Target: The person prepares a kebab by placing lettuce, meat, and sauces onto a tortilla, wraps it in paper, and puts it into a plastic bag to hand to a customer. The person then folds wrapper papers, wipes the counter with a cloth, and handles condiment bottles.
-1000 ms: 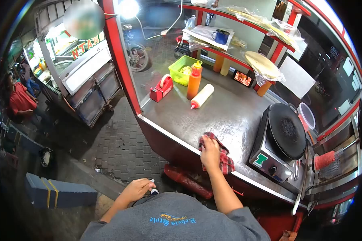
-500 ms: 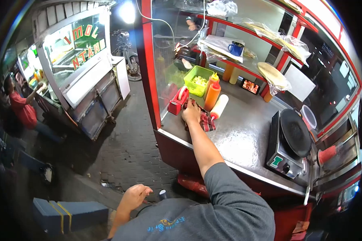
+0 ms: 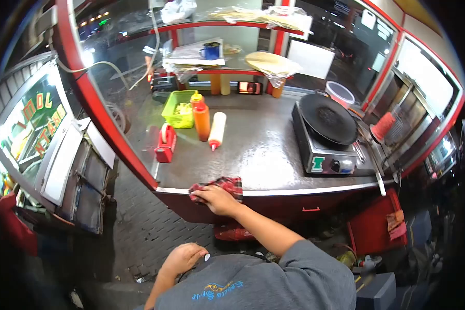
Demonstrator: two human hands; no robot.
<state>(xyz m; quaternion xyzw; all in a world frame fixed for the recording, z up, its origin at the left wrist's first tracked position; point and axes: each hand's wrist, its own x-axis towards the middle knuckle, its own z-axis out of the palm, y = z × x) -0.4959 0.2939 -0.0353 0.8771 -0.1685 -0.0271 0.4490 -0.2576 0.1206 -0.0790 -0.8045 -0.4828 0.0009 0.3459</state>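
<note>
My right hand presses a red and black checked cloth against the counter's front edge, left of its middle. My left hand hangs low in front of my body, its fingers curled together; whether anything is in them is hidden. Beyond the cloth, a red tape dispenser stands on the metal counter. Right of the dispenser are an upright orange sauce bottle and a pale bottle lying on its side. A green basket with chopped pale food sits behind them.
A stove with a black pan stands on the counter's right side. Shelves above hold a blue mug and flat rounds in plastic. A phone leans at the back. A red post rises at left.
My right hand has drawn the cloth back from beside the tape dispenser to the counter's front edge. The view has turned to the right. My left hand stays low near my body.
</note>
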